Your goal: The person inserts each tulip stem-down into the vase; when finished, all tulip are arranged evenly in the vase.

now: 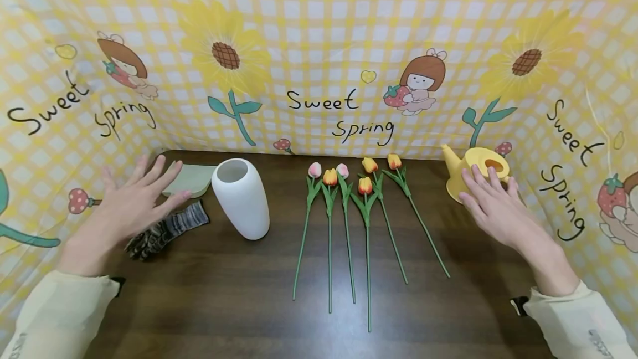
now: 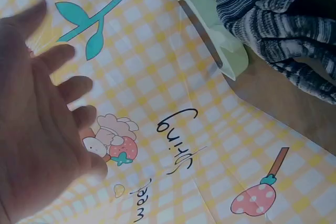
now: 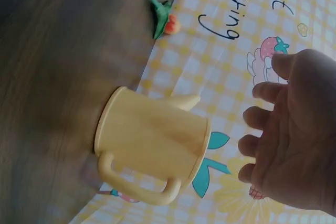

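In the head view my left hand (image 1: 132, 204) is spread with straight fingers above a grey-black knitted glove (image 1: 169, 229) and a pale green tray-like piece (image 1: 191, 179). It holds nothing. My right hand (image 1: 498, 206) hovers in front of a yellow watering can (image 1: 453, 184), fingers apart and holding nothing. The right wrist view shows a gap between that hand and the can, whose handle (image 3: 139, 187) is plain there. A white vase (image 1: 241, 198) stands right of the glove. Several tulips (image 1: 366, 209), pink and orange-yellow, lie side by side mid-table, stems toward me.
The dark wooden table (image 1: 224, 303) carries all these things. A yellow checked cloth (image 1: 319, 43) with flower prints rises behind it and along both sides, close to the hands.
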